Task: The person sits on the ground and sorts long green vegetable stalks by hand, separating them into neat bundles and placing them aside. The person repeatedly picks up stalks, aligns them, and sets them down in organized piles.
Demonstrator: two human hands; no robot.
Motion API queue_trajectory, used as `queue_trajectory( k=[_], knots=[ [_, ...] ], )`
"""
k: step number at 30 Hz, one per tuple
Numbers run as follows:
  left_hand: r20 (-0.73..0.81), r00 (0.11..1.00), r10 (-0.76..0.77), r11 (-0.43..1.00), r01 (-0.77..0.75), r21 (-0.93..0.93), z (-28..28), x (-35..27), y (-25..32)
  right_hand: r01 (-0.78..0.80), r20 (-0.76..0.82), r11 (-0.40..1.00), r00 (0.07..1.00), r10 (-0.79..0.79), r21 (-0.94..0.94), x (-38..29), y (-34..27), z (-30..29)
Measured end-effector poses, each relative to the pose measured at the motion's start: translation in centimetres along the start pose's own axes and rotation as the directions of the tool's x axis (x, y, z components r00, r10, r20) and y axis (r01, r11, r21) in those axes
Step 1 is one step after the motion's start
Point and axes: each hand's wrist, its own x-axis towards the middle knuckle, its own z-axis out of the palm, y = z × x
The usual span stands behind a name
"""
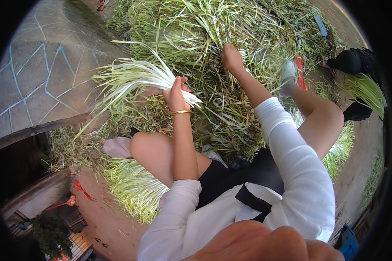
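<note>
My left hand (178, 94), with a gold-coloured bangle at its wrist, grips a bunch of pale leafy stalks (150, 75). Their white ends stick out to the right of the fist, and the yellow-green leaves fan out to the left. Farther forward and to the right, my right hand (232, 58) is closed on some green-and-white stalks (217, 27) at the edge of a large heap of leafy stalks (170, 36). Brown, dry-looking leaves lie tangled in the heap between and below my hands.
Pale stalks (134, 189) lie piled beside my left leg, more (343, 146) by my right leg. Red ties (301, 71) lie near my right shoe. A stone slab (49, 71) with painted lines stands at left. At far right, a partly seen person (349, 62) is near another bunch (366, 91).
</note>
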Motion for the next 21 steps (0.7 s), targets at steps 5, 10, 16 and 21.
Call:
queue_trajectory(
  k=[5,10,16,21],
  knots=[
    [0.078,0.982,-0.174,0.984,0.177,-0.033,0.9,0.8,-2.2,0.090,-0.113,0.995,0.990,-0.086,0.031,-2.4,0.7,-2.3],
    [0.174,0.980,-0.101,0.995,0.102,0.000,2.7,-0.3,-2.2,0.503,-0.084,0.863,0.863,-0.498,0.051,-5.9,-0.7,-4.8],
    [0.219,0.974,-0.056,0.960,-0.008,0.279,3.9,0.6,-4.4,0.426,0.182,0.901,0.882,-0.434,0.083,-11.5,-2.9,-5.6],
    [0.271,0.954,-0.126,0.664,-0.122,0.738,4.7,2.2,-7.3,0.393,0.189,0.904,0.888,-0.420,0.166,-13.8,-4.2,-4.9]
  ],
)
